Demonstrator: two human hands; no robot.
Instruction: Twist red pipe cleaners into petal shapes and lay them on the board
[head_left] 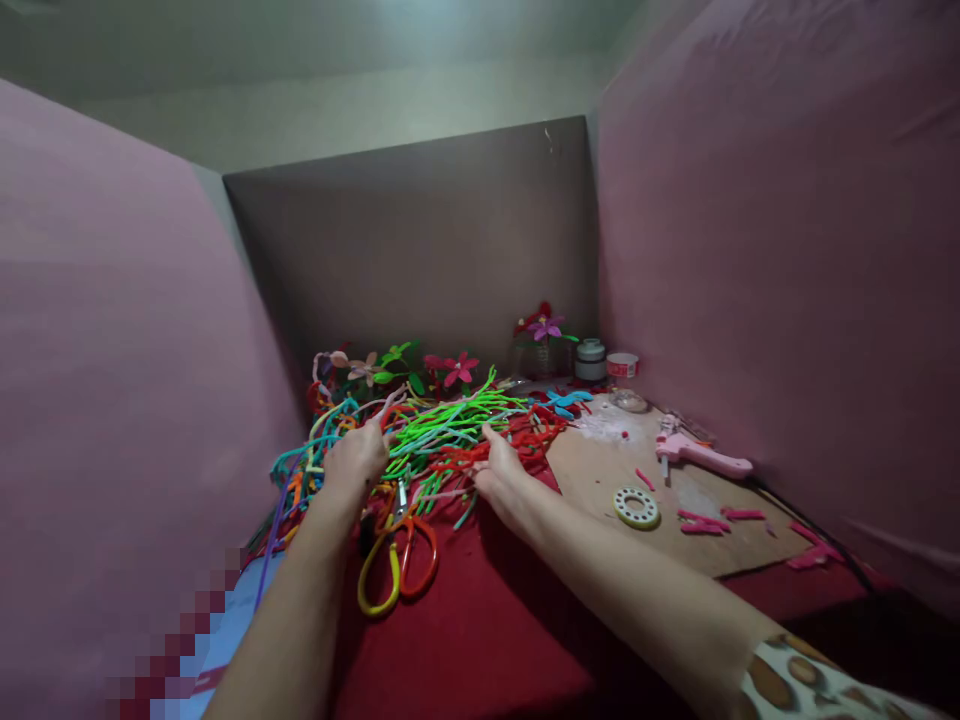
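A tangled heap of pipe cleaners lies between my hands, with bright green pipe cleaners point(450, 415) on top and red pipe cleaners point(536, 440) to the right. My left hand point(356, 460) is closed at the heap's left side, and pale pink and red stems stick out above its fingers. At the near right side, my right hand point(500, 475) is curled around some pipe cleaners, thumb raised and fingertips partly hidden. Scissors point(409, 570) with one yellow and one red handle loop lie just in front of the heap, blades partly covered by stems.
Pipe-cleaner flowers point(459, 368) stand along the back. On the right, a board point(600, 490) carries a pink glue gun point(705, 455), a tape roll point(637, 507) and pink pieces point(701, 522). A jar point(590, 358) stands behind. Pink side walls point(780, 250) enclose the red-covered table point(465, 650).
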